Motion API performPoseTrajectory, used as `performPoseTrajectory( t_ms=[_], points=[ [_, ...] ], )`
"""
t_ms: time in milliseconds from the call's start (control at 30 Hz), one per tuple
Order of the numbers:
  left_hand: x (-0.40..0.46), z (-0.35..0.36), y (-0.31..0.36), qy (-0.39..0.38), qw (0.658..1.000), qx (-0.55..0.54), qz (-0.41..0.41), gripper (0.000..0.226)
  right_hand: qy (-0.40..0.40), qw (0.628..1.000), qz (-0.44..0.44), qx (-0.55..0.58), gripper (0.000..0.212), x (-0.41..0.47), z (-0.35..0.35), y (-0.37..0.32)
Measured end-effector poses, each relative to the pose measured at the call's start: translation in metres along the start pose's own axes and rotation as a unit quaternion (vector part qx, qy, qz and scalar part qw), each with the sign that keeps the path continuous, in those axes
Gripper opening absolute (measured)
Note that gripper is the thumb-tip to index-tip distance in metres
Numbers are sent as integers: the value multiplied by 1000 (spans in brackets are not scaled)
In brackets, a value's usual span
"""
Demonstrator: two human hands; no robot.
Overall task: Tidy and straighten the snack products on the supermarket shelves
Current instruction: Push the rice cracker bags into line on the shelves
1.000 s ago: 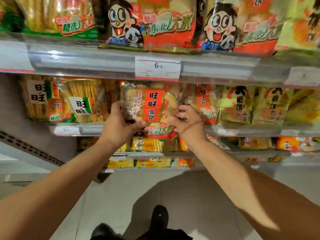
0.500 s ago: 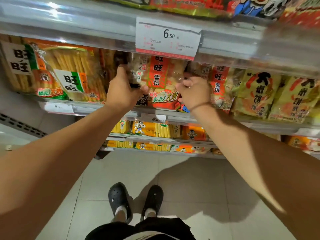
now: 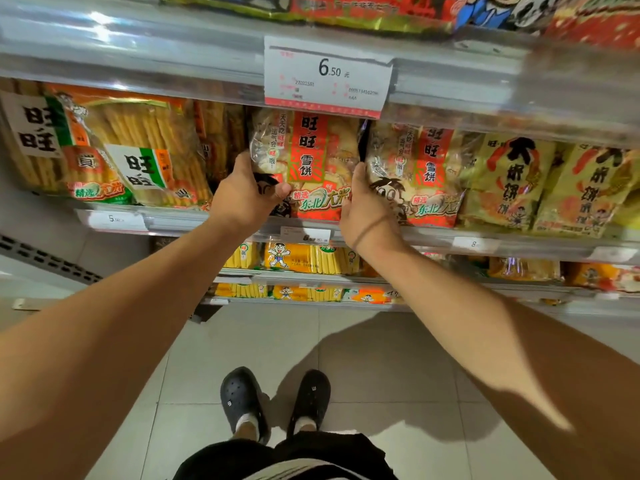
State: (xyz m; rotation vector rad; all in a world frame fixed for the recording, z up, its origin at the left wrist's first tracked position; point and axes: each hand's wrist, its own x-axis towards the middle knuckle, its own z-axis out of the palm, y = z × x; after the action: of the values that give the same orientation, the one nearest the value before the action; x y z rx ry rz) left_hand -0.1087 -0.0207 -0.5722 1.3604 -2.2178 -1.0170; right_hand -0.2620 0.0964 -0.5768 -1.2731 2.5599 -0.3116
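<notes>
Both hands up at the second shelf (image 3: 221,221). Left hand (image 3: 244,194) gripped left edge of red rice-cracker bag (image 3: 311,164), thumb across the front lower corner, fingers curled round behind. Right hand (image 3: 363,206) pressed against the bag's right edge, thumb up along the side; its fingers tucked between this bag and the neighbouring bag, so cannot tell how far curled. Bag stood upright at shelf front, directly under the 6.50 price tag (image 3: 327,76), bottom edge at the shelf lip. Second identical red bag (image 3: 427,174) just beside on the right, touching. Yellow cracker bags (image 3: 512,178) further right, same shelf. Orange stick-snack bags (image 3: 138,150) on the left, tilted, well packed together. Upper shelf (image 3: 138,46) with more red bags, only bottoms visible. Lower shelves held small yellow packs (image 3: 304,259). Thin dark band (image 3: 372,226) on right wrist. Black clogs (image 3: 242,400) on tiled floor (image 3: 381,358) below.
</notes>
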Motion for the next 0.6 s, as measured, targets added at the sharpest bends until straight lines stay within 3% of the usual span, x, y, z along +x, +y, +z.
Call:
performPoseTrajectory(
  t_ms=[100,200,333,400,533,600],
  points=[
    [-9,7,-6,10,999,38,10,83,12,997,-35,64,75,-18,20,3],
    [-23,16,-12,26,997,44,52,95,52,994,-87,45,71,-37,37,6],
    [-52,36,-15,72,973,150,161,82,10,994,-112,2,79,-69,44,16],
    [-67,50,-16,50,959,192,204,86,9,994,-110,8,78,-86,48,26],
    [-90,77,-15,-66,938,208,268,91,-46,999,-20,12,84,-111,46,64],
    [-96,85,-9,-82,933,213,279,88,-23,1000,-15,12,80,-118,36,87]
  ],
)
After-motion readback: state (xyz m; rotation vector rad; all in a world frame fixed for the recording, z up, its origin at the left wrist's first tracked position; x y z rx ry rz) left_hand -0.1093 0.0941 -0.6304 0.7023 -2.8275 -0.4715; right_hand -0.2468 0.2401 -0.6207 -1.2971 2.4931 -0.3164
